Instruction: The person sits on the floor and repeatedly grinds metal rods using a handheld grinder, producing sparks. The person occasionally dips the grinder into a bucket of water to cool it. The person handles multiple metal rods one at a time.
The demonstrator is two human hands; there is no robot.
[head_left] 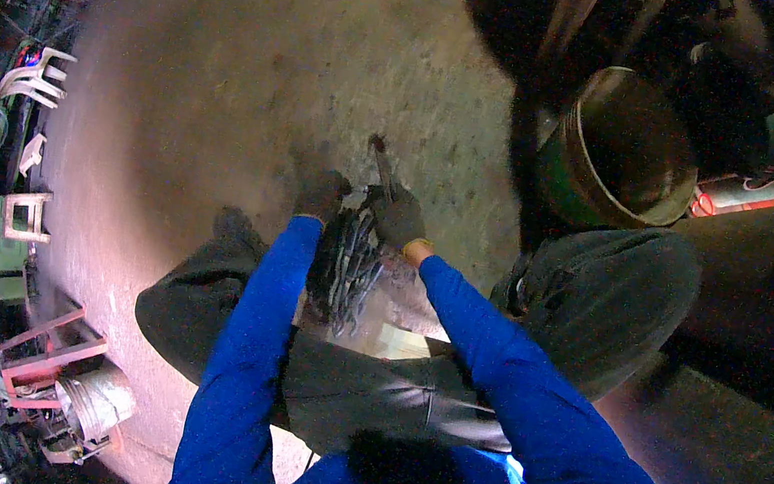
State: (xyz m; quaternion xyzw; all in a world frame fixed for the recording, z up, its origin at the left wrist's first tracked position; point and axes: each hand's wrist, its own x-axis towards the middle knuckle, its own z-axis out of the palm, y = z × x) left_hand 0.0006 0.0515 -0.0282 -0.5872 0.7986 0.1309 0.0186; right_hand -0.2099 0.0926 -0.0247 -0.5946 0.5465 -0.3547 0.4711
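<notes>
Just beyond the rods (354,272), a tool (382,166) is gripped by the right hand (398,217); whether anything is grasped by the left hand (320,195), beyond the rods' left edge, cannot be told. 1 drum (570,175) is seen right of the rods.

Room over floor (334,61) ahead of the hands (398,218) — metal pieces (350,282) behind, knees (601,296) either side, drum (564,181) farther right

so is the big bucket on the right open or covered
Open: no lid covers the bucket, and its inner wall shows. Cannot tell if it's empty; the bottom is dark.
</notes>
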